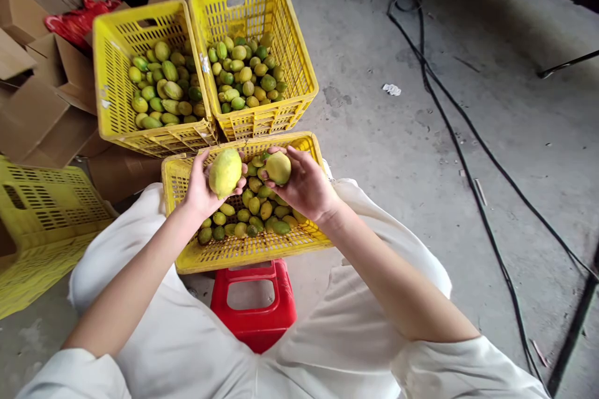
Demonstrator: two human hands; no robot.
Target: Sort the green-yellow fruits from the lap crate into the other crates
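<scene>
Nearest you, between your legs [178,324], a red stool [257,327] shows past the near edge of the yellow near crate [253,257]. That crate lies crosswise, long side left to right, with a scatter of green and yellow loose fruits [255,206] over its floor. Your two hands are above its far half, side by side and apart.

Your left hand [206,184] has its grip wrapped around the larger fruit [225,173]: thumb up the left side, fingers curled beneath, their tips showing at the right. The fruit lies to the right of your palm, its long axis running near to far, with the far end leaning slightly right.

Your right hand [309,190] holds the smaller fruit [278,168] pinched in curled fingers, to the left of your palm. It looks round from here; the long axis may point up at you, so I can't be sure of it.

What matters most, I judge, is that each fruit sits on the inner side of its hand, facing the other across a gap.

Farther off, two fruit-laden crates stand side by side. Your left hand is nearer the far left crate [105,75], your right nearer the far right crate [294,43].
</scene>
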